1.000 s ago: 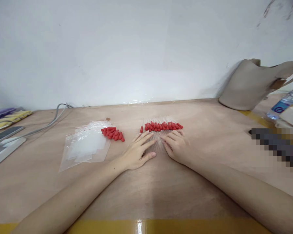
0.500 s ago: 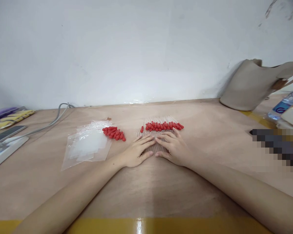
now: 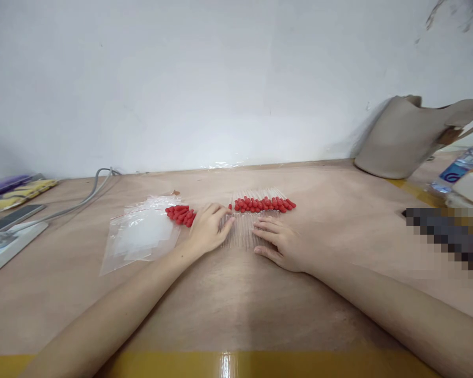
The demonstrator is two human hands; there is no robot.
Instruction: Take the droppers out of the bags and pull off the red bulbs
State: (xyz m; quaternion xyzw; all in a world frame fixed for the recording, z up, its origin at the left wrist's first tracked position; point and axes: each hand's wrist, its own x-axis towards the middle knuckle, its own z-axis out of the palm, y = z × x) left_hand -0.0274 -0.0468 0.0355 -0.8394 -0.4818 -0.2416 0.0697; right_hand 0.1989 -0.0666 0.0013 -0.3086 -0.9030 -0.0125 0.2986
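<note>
Clear tubes (image 3: 242, 231) lie flat near the middle of the tabletop (image 3: 236, 299), in front of the person and between the 2 hands: slim, straight, glossy, set side by side and roughly parallel, pointing away from the body; glass or plastic, cannot tell. Just beyond their far ends runs a row of red bulbs (image 3: 264, 204), matte and rubbery in look, rounded and crowded several deep. Farther tubes (image 3: 262, 194) extend behind this row toward the wall (image 3: 220, 79), pale and thin; how they join the bulbs is too small to read. Left hand (image 3: 205, 228) is at the left edge of the tubes, palm down, fingers curved and close together, thumb apart from them; its forefinger tip is just beside 1 small red piece at the row's left end. Contact there cannot be told. Right hand (image 3: 286, 244) rests at the right edge, palm down, fingers lightly bent with gaps between them, thumb spread apart, tips at the tubes; nothing is seen clamped. Left of the left hand, a second heap of red bulbs (image 3: 179, 214), partly hidden by that hand, lies beside overlapping plastic bags (image 3: 142, 233): thin, translucent, flat, square-cornered, with milky layered centres and a fine red line along an edge. Tabletop surface: tan, smooth, faintly wood-grained, with a shiny yellow strip (image 3: 181, 365) along the near edge.
</note>
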